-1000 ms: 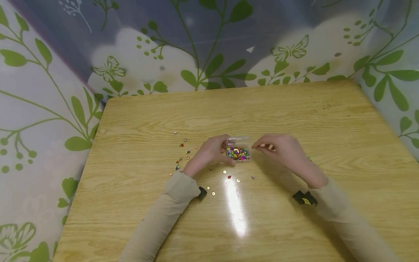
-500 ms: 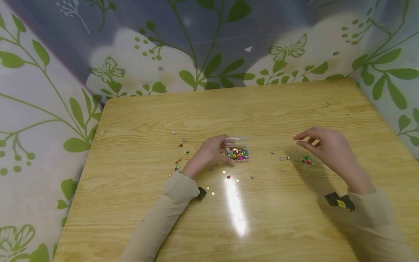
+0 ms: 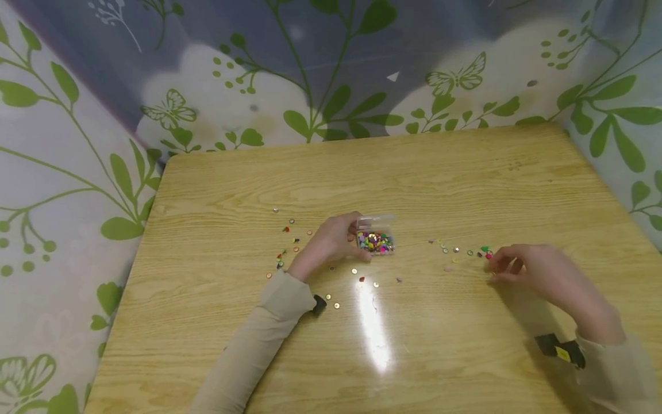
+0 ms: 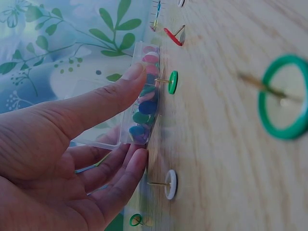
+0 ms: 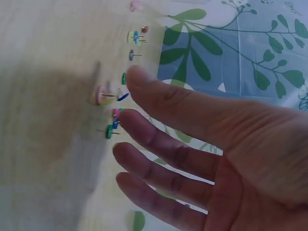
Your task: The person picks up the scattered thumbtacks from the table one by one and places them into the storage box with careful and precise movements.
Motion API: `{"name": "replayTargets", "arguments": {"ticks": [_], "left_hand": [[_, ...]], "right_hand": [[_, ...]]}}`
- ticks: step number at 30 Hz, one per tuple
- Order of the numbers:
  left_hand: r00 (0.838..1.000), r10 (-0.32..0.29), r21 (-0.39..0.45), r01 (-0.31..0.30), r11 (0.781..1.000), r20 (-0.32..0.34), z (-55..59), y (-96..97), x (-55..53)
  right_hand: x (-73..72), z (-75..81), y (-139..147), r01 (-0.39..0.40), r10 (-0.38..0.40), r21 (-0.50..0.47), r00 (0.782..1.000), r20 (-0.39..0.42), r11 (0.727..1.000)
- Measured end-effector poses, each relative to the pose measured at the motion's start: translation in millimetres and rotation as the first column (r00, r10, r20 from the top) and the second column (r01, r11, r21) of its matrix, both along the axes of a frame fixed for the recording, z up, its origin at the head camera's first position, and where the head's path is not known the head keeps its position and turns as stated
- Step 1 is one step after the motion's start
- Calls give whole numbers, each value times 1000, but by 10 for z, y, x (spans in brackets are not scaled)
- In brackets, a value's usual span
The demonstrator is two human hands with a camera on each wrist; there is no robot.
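A small clear plastic box (image 3: 376,221) with its lid raised stands near the middle of the table, filled with multicoloured thumbtacks (image 3: 374,242). My left hand (image 3: 331,240) holds the box from its left side; in the left wrist view the thumb lies along one wall (image 4: 129,120) and the fingers are at the other end. Over on the right, my right hand (image 3: 543,270) hovers low beside a group of loose tacks, nearest to a pink tack (image 3: 488,256) and a green tack (image 3: 484,248). In the right wrist view its thumb and fingers are apart, with nothing seen pinched.
More loose thumbtacks (image 3: 296,249) lie scattered left of the left hand, several points up. Others, such as a red tack (image 3: 362,279), lie in front of the box. The wooden table (image 3: 439,356) meets a leaf-patterned wall covering (image 3: 341,69) at the back.
My right hand has moved from beside the box to the right, then down towards the tacks there. The left hand and box have stayed in place.
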State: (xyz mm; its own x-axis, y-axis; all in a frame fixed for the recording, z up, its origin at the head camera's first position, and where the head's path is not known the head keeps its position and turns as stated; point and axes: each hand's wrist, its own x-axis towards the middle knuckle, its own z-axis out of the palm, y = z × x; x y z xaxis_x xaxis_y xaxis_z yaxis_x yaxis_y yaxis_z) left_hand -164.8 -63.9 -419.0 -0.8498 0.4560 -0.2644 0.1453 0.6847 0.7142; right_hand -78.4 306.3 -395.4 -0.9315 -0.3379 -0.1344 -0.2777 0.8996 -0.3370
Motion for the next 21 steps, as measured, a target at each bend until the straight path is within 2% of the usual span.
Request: {"name": "replayTargets", "arguments": {"ticks": [3, 9, 21], "left_hand": [[1000, -3, 0, 3, 1000, -4, 7, -4, 5], [1000, -7, -4, 7, 1000, -11, 14, 1, 5], [1000, 0, -8, 0, 1000, 2, 10, 4, 1]], "right_hand": [[25, -66, 13, 7, -6, -17, 1000, 24, 1000], [18, -167, 22, 14, -14, -8, 1000, -11, 1000], [0, -163, -15, 28, -30, -48, 999, -30, 998]]}}
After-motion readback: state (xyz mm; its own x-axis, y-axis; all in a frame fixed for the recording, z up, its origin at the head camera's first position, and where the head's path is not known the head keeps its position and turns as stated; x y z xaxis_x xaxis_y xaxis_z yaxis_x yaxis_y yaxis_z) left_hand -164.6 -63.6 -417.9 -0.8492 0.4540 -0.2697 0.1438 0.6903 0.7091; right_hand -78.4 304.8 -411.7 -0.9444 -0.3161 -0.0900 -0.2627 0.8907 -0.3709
